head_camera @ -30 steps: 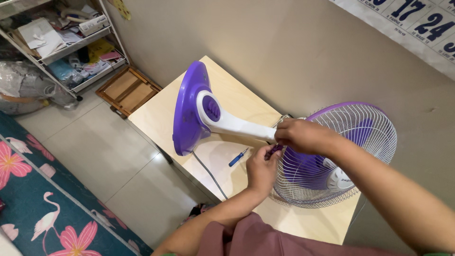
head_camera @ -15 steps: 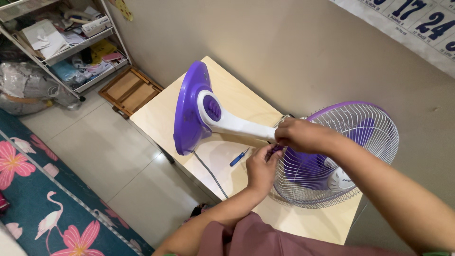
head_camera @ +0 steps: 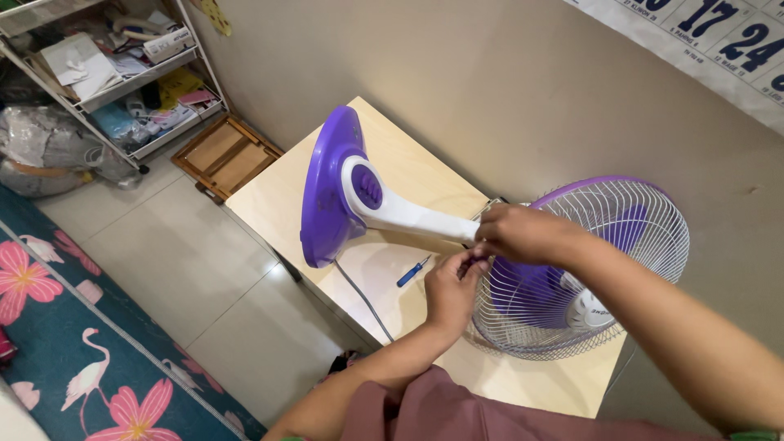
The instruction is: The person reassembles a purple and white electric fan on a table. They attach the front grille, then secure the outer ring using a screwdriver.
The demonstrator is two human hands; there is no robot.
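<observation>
Fingers of both hands meet at the fan's neck, hiding the joint.

One purple-and-white fan [head_camera: 523,269] lies on the desk [head_camera: 269,200], grille [head_camera: 621,237] overhanging the far corner, round base [head_camera: 327,192] tipped up near the left edge. Right hand [head_camera: 527,233] grips the white stem [head_camera: 416,219]; left hand [head_camera: 451,290] pinches something small and dark, too hidden to identify. One blue screwdriver [head_camera: 412,270] lies beside it.

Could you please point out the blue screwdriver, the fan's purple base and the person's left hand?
blue screwdriver [head_camera: 412,271], head view, on its handle.
purple base [head_camera: 325,192], head view, on the disc's underside.
left hand [head_camera: 451,292], head view, on the back of the hand.
</observation>
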